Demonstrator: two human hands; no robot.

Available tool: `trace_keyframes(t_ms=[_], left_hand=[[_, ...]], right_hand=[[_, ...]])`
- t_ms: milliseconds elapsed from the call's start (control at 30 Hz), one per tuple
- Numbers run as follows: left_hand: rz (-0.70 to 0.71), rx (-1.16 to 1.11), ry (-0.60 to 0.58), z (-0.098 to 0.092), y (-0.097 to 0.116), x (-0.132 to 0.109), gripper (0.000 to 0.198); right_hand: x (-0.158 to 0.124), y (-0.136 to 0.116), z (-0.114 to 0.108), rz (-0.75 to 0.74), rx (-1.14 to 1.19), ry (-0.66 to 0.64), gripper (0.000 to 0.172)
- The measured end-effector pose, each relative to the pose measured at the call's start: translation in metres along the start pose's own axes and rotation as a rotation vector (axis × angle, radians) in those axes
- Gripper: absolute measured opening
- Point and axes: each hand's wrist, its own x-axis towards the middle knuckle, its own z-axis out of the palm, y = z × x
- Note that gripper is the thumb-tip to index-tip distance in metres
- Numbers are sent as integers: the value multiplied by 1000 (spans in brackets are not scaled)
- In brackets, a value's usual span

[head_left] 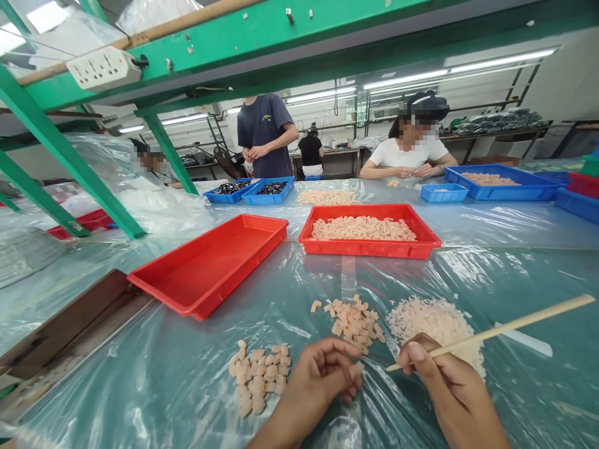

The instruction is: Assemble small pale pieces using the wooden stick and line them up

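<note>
From my end, I saw the left grip [322,373] nearly closed, thumb and fingertips pinching one small pale piece [356,370]. The right grip [444,374] was closed around one smooth wooden stick [515,324], its pointed tip just beside the left fingers, its thicker end out to the right. Wrinkled, glossy clear film covered the green tabletop [178,368].

I counted two heaps of matte, peach-toned pieces: rounded, pebbly ones [257,374] left of the left grip, and slimmer, blocky ones [358,321] just beyond it. One heap of thin whitish slivers [428,318] lay partly behind the right grip, with one flat white strip [528,340] to its right.

Farther off sat two red plastic trays, the left one [210,262] showing its smooth floor, the right one [369,248] holding many peach-toned pieces. At the far left, two blue trays [269,198] held glossy dark pieces.
</note>
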Motion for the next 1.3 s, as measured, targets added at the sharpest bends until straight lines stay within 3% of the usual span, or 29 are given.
trace_keyframes(t_ms=[100, 200, 300, 400, 533, 700, 867, 967, 1033, 1167, 1300], left_hand=[[-21, -92, 46, -5, 4, 4, 32], [54, -29, 137, -12, 6, 9, 36], [196, 236, 239, -20, 9, 10, 41], [261, 630, 334, -28, 14, 8, 32], [202, 959, 272, -40, 22, 4, 23], [72, 1149, 233, -50, 32, -6, 8], [9, 1247, 209, -46, 37, -13, 19], [92, 1091, 191, -38, 35, -12, 17], [111, 804, 127, -31, 31, -11, 12], [46, 178, -25, -16, 27, -10, 28], [-17, -63, -66, -3, 23, -8, 32]], right_hand=[[1, 1, -1, -16, -15, -12, 38], [2, -1, -1, -19, -22, 3, 40], [2, -4, 0, 9, -8, 21, 41], [2, -4, 0, 19, -17, 23, 42], [3, -1, -1, -4, -40, -7, 41], [4, 1, -2, -23, -71, -42, 40], [3, 2, -2, -15, -101, -69, 40], [4, 3, -2, -37, -118, -110, 41], [4, 3, 0, -84, -131, -155, 37], [3, 2, 5, -165, -136, -181, 18], [2, 1, 10, -208, -135, -249, 15]])
